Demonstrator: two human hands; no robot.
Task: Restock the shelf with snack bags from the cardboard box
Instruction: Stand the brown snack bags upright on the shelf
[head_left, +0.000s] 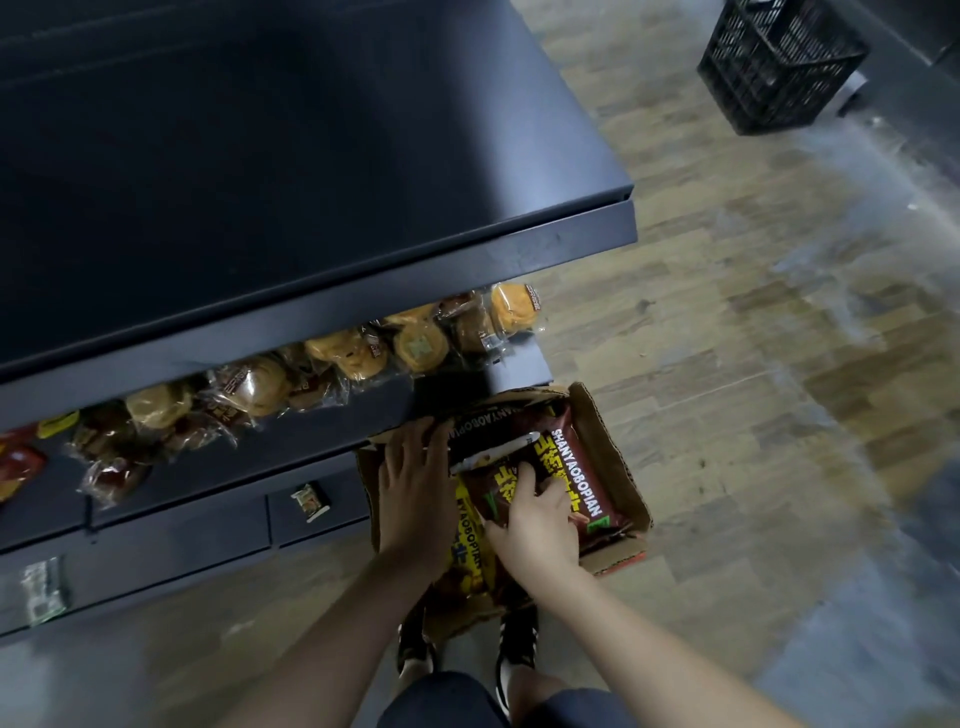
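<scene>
A cardboard box (618, 457) stands on the floor against the dark shelf unit (311, 208). It holds several snack bags: dark red ones (582, 467) with yellow lettering on top and a yellow one (467, 551) lower down. My left hand (410, 488) reaches into the box's left side, fingers spread against a dark bag. My right hand (535, 519) lies on a dark red bag, fingers curled around its edge. Both forearms reach down from the bottom of the view.
Wrapped buns and pastries (332, 358) line the lower shelf under the wide dark top shelf. A black plastic crate (779, 62) sits on the wooden floor at the far right. My shoes (514, 654) stand just behind the box.
</scene>
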